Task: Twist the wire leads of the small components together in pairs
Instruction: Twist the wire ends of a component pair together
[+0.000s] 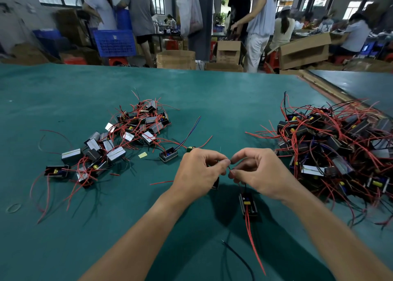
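Your forearms, nearest the lens, lay across the teal-green table mat (85,227). Between them a long red insulated lead (254,246) and a thin black wire (236,255) trailed toward you.

At far left sat the smaller heap of black box-shaped components (127,132), tangled in red leads. These were probably the paired ones, though the joints were too small to tell. A lone black component with blue and black wires (168,154) stood near your left knuckles, apart from them.

Your left hand (200,170) had thumb and forefinger curled and pinched on the end of a thin red wire lead (230,171). A second black component (215,184) showed only partly beneath that hand.

Your right hand (261,170) mirrored the left one, its fingertips pinched on the same spot and almost touching the left ones. So the joint lay squarely between both pinches, with neither hand nearer. From there the lead ran down toward you to a small black box-shaped component (248,205) just below your right hand, its long axis pointing at you. Whether it rested on the mat or hung, you could not tell. By my judgement, the twist had to roll about that lead's line.

At far right lay the larger heap of black components (340,142), well apart.
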`<action>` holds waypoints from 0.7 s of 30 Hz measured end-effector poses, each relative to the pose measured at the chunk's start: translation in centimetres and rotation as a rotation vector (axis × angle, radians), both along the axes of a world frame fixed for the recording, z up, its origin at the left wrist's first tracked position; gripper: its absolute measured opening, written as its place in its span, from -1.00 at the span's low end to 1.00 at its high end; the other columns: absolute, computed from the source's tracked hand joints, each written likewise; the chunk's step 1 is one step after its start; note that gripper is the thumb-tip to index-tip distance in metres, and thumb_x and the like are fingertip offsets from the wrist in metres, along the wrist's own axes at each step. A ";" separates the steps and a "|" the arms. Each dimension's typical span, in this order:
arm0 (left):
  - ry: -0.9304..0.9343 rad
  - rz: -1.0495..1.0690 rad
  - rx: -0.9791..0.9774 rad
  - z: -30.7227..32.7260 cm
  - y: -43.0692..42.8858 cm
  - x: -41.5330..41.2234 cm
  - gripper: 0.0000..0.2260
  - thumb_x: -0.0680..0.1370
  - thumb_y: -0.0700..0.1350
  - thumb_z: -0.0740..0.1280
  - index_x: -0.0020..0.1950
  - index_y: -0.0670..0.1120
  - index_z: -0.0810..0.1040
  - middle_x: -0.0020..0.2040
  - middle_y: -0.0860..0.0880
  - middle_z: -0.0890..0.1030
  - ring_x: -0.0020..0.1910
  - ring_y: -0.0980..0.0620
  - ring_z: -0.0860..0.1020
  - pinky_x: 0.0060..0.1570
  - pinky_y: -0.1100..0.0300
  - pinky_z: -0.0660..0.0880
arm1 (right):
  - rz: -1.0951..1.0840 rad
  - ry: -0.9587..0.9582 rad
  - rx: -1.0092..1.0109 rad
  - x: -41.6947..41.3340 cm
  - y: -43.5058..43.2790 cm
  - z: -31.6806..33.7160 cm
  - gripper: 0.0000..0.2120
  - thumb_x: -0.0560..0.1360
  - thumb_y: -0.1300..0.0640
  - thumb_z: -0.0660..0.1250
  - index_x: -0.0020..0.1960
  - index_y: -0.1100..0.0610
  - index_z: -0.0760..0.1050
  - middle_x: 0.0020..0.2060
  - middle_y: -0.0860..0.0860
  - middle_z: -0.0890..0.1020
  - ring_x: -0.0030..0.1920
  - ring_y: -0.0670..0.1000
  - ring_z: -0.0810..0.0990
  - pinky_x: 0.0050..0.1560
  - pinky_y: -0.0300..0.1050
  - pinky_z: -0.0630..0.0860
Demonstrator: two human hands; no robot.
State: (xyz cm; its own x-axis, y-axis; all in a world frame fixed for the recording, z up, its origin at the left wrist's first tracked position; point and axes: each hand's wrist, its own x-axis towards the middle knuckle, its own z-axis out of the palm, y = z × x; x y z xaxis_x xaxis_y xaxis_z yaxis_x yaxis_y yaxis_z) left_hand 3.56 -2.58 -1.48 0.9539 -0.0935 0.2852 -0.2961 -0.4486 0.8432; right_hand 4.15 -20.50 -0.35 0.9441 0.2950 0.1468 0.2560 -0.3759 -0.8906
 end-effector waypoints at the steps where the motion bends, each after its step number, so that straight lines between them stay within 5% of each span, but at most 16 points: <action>1: -0.006 -0.002 0.002 0.0 0.0 0.0 -0.89 0.52 -0.09 0.42 -0.19 -0.02 0.70 -0.37 0.02 0.65 -0.46 0.14 0.44 -0.47 0.26 0.36 | -0.002 -0.009 -0.018 0.0 0.1 -0.1 -0.79 0.38 0.24 0.52 -0.15 -0.05 0.60 -0.34 0.05 0.71 -0.34 0.03 0.63 -0.14 0.17 0.60; 10: -0.115 0.045 0.092 0.1 -0.3 -0.3 -0.96 0.48 -0.09 0.47 -0.12 0.00 0.73 -0.33 0.12 0.67 -0.47 0.25 0.46 -0.38 0.37 0.40 | -0.019 -0.020 -0.053 0.0 0.2 -0.3 -0.82 0.39 0.27 0.49 -0.18 0.00 0.61 -0.38 0.03 0.70 -0.37 0.00 0.59 -0.20 0.17 0.58; 14: -0.150 0.049 0.173 0.2 -0.2 -0.5 -0.92 0.48 -0.07 0.47 -0.04 0.05 0.73 -0.47 0.24 0.56 -0.52 0.31 0.41 -0.44 0.48 0.25 | -0.028 -0.031 -0.060 0.1 0.3 -0.3 -0.84 0.39 0.30 0.49 -0.17 0.06 0.61 -0.38 0.03 0.70 -0.37 -0.02 0.62 -0.16 0.14 0.59; 21: -0.138 0.061 0.195 0.0 -0.1 -0.4 -0.85 0.48 -0.02 0.47 0.04 0.08 0.71 -0.40 0.20 0.57 -0.50 0.26 0.43 -0.36 0.37 0.35 | -0.046 -0.029 -0.066 0.1 0.2 -0.3 -0.84 0.39 0.29 0.48 -0.16 0.05 0.60 -0.39 0.03 0.70 -0.36 0.08 0.60 -0.19 0.17 0.58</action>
State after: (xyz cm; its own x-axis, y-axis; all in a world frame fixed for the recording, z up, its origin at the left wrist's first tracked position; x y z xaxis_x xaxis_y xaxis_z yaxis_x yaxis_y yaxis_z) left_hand 3.17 -2.72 -1.46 0.9128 -0.1027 0.3953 -0.3697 -0.6192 0.6927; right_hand 4.22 -20.28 -0.69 0.9524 0.2617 0.1562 0.2628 -0.4455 -0.8558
